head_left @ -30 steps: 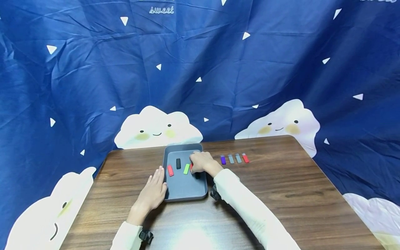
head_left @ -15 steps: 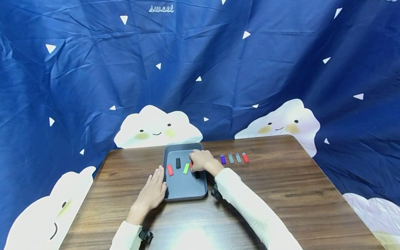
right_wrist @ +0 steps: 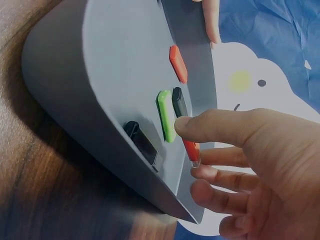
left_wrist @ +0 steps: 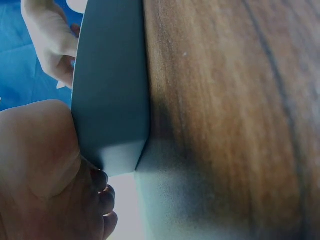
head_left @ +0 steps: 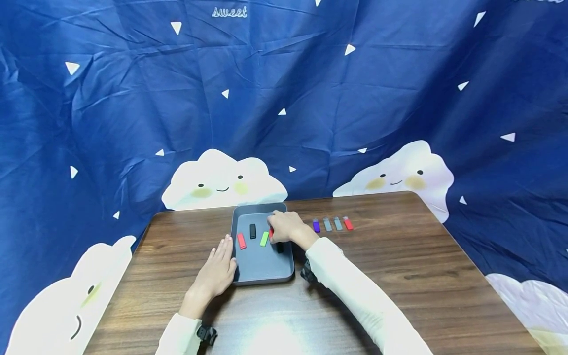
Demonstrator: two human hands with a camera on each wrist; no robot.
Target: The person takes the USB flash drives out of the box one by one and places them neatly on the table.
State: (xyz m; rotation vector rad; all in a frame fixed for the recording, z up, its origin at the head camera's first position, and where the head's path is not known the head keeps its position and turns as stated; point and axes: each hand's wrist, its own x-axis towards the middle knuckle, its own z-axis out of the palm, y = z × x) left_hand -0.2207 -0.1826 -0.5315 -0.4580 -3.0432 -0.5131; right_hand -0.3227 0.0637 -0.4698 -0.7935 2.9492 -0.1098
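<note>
A grey tray (head_left: 263, 275) lies on the wooden table with small USB sticks inside. My left hand (head_left: 217, 270) rests along its left wall, fingers straight; the left wrist view shows that palm (left_wrist: 37, 165) close to the tray wall (left_wrist: 112, 90). Over the tray's right side, my right hand (head_left: 287, 228) pinches a red USB stick (right_wrist: 191, 150) with a clear end between thumb and fingers. Around it lie a green stick (head_left: 264, 239), a black stick (head_left: 253, 231), another red stick (head_left: 241, 240) and a second black stick (right_wrist: 142, 145) near the right wall.
Right of the tray, a purple stick (head_left: 316, 226), two grey sticks and a red stick (head_left: 348, 224) stand in a row on the table (head_left: 399, 256). A blue curtain (head_left: 310, 98) with white clouds hangs behind the table.
</note>
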